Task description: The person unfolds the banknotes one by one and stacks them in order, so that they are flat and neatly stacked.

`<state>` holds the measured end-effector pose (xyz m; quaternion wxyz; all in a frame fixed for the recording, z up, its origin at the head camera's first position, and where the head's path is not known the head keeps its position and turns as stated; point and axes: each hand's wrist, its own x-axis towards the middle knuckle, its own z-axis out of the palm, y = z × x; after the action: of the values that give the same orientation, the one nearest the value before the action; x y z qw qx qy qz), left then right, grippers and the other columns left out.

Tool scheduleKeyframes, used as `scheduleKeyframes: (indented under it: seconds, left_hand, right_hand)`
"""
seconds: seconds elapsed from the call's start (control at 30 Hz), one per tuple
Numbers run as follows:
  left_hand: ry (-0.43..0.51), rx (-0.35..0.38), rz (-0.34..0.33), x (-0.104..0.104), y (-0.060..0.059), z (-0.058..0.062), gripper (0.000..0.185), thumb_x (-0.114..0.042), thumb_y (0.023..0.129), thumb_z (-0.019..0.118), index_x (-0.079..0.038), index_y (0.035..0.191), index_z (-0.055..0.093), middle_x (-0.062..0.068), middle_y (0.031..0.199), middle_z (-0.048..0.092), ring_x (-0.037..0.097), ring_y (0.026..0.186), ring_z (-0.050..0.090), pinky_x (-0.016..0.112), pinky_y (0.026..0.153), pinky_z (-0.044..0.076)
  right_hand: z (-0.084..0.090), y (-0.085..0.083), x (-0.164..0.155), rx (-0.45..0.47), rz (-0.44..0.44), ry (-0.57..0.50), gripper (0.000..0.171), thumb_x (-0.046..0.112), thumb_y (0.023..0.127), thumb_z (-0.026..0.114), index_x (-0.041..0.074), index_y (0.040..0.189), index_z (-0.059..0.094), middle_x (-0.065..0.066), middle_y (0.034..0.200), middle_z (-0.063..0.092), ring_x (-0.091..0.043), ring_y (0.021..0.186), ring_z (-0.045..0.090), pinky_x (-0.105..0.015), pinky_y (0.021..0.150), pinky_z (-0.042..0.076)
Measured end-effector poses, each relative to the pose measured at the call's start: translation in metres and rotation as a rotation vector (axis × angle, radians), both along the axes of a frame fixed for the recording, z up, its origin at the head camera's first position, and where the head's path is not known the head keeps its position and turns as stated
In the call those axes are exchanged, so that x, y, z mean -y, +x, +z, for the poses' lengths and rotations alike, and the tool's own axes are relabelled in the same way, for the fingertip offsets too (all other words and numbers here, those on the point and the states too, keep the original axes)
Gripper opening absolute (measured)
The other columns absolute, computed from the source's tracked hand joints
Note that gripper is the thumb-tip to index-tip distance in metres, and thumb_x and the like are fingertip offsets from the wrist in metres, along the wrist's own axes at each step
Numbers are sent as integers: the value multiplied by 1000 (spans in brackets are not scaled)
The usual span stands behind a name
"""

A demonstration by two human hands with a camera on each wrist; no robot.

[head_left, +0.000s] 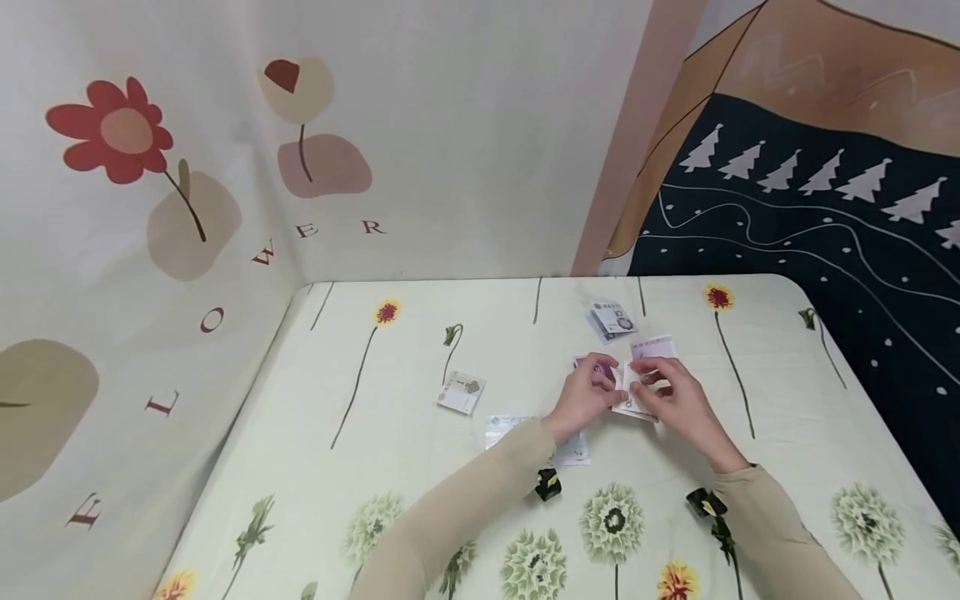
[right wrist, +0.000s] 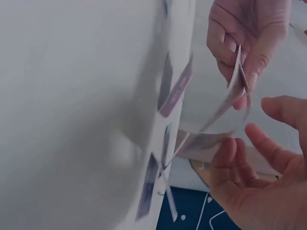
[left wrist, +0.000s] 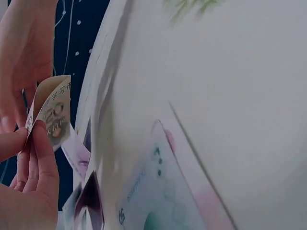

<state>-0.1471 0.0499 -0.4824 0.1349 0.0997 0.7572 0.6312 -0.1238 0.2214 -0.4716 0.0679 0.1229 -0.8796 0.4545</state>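
Item: one folded banknote (head_left: 632, 390), brownish in the left wrist view, held above the desk (head_left: 300, 400) between the person's two hands; its halves bow apart into a loop.

Item: left hand (head_left: 592, 388), pinching the banknote between thumb and fingers.

Item: right hand (head_left: 672, 396), thumb and fingers parted and loosely bent around the note's other end; whether a fingertip touches the paper, I cannot tell.

Item: one purple folded note (head_left: 595, 369), just beside the left hand's fingers, partly hidden by them.

Item: one pinkish-purple note (head_left: 654, 347), just beyond the right hand.

Item: one set of grey-blue folded paper (head_left: 613, 319), farther back, near the desk's far edge.

Item: one pale folded note (head_left: 461, 392), well apart, to the person's left.

Item: pale blue flat paper (head_left: 576, 451), partly covered by the left sleeve (head_left: 480, 483).

Surroundings: flower-printed cloth on the desk; hanging cloth (head_left: 465, 150) behind.
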Motion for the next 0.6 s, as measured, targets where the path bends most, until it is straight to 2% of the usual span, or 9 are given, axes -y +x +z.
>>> scheduleKeyframes:
  seconds: [0.2,0.27,0.43,0.6]
  left_hand:
    - [49,-19,-33,6,6,2,42,8,79,71,-5,115,54,-1,71,61,4,62,59,17,60,50]
    - [59,-24,-37,7,8,3,42,9,79,70,-5,115,54,0,72,62,4,63,60,18,63,52]
    - [58,-53,-28,14,12,3,43,8,79,72,-2,116,55,3,74,64,3,66,60,20,64,53]
    - [81,-8,25,28,15,1,41,6,79,73,-5,115,56,1,73,63,5,68,60,24,62,55]
  right_hand:
    - [4,-1,6,93,0,0,38,12,90,69,-4,122,56,-23,107,59,-38,93,62,-43,75,56]
    - [4,-1,7,129,0,-2,42,13,89,70,-3,123,54,-23,105,60,-38,91,64,-45,75,55]
    - [6,0,10,196,7,-42,42,8,88,68,-4,125,51,-23,104,63,-37,90,65,-31,73,54]
    - [7,1,7,237,37,-105,42,4,91,60,-3,131,46,-28,110,62,-37,93,64,-26,70,54]
